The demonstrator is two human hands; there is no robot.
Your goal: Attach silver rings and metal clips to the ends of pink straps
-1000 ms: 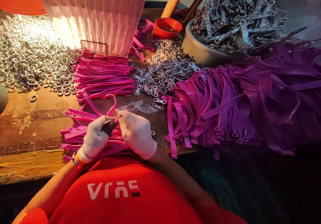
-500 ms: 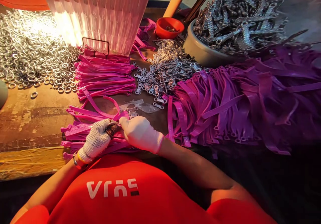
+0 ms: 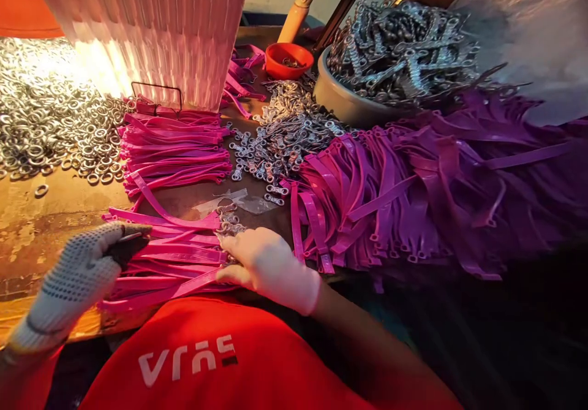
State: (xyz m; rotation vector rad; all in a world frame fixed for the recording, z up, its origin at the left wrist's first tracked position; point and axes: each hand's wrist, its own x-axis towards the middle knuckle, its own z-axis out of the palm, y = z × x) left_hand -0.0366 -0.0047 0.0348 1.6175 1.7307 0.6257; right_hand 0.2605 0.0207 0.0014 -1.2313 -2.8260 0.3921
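My left hand (image 3: 76, 275), in a dotted knit glove, is closed around a small dark tool (image 3: 125, 246) with a metal tip, at the left end of a low stack of pink straps (image 3: 179, 257). My right hand (image 3: 269, 264), in a smooth white glove, lies on the right end of that stack, its fingertips pinching a strap end. A few small metal clasps (image 3: 228, 223) sit just beyond those fingers. The two hands are well apart.
A second pink strap stack (image 3: 177, 149) lies farther back, and a big heap of purple straps (image 3: 413, 195) fills the right. Loose clasps (image 3: 282, 137), a heap of metal rings (image 3: 46, 116), a grey bowl (image 3: 337, 100) of hardware, a red bowl (image 3: 289, 60) and a pleated pink shade (image 3: 151, 30) surround them.
My left hand has pulled away leftward with the tool; the hands were together over the strap. My right hand has dropped onto the stack, and the raised strap loop now lies flat.
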